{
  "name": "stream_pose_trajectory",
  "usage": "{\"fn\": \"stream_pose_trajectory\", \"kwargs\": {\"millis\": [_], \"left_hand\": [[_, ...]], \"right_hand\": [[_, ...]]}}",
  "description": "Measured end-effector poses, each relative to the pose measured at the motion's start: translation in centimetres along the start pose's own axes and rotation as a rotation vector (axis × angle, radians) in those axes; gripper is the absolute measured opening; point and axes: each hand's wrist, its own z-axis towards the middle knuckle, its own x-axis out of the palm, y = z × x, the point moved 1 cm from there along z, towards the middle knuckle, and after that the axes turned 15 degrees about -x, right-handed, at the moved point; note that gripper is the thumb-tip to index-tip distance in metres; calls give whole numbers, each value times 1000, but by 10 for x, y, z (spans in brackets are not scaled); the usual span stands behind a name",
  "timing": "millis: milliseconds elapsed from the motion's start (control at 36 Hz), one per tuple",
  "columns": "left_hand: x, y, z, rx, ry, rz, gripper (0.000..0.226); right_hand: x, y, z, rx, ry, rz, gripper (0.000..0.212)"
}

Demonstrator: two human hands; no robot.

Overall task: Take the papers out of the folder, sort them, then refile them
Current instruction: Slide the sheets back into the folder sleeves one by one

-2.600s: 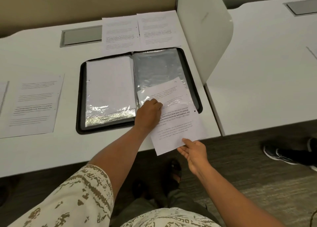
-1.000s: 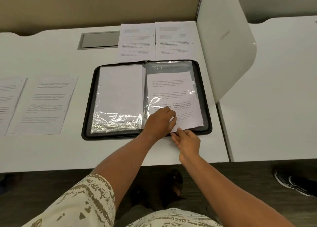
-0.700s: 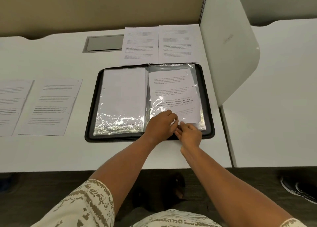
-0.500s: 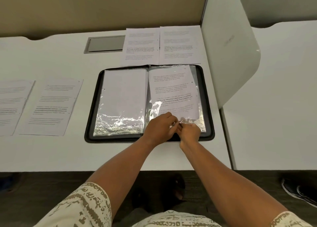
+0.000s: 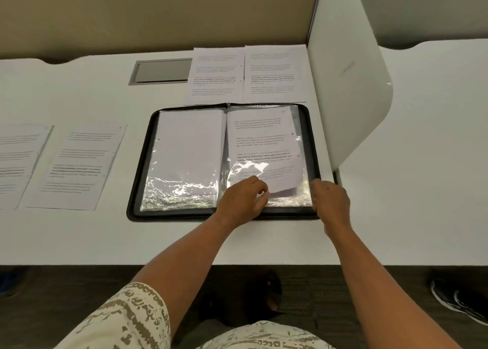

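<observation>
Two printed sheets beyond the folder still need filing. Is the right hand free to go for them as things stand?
Probably not yet: the right hand holds the folder's sleeve edge. The two sheets lie uncovered.

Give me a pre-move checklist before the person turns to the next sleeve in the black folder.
1. Printed sheet fully seated in the right clear plastic sleeve: not ok, it sits skewed, its near edge short of the sleeve's bottom.
2. Left hand steadying the sleeve at its near edge: ok, fingers curled on it.
3. Right hand on the near right corner of the black zip folder: ok; exact grip cannot tell.
4. Left sleeve's blank white sheet seated: ok.
5. Loose printed pages left to file: two behind the folder, two at the left: not ok.
6. Page order correct: cannot tell, text too small.
</observation>
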Motion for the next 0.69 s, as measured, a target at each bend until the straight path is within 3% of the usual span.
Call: {"fn": "stream_pose_trajectory", "kwargs": {"millis": [83,222,333,583,694], "left_hand": [[0,0,-1,-11,8,4,9],[-4,2,-4,26,53,42,16],[-11,4,-10,11,89,49,35],[-31,21,-11,-246,-75,-221,25],[-48,33,-1,-351,-151,-353,26]], "right_hand": [[7,-4,10,-49,6,-33,31],[28,-15,32,96,104,22,41],[35,-11,30,95,129,63,19],[59,35,11,-117,61,149,11],[88,61,-1,-192,116,138,15]]}}
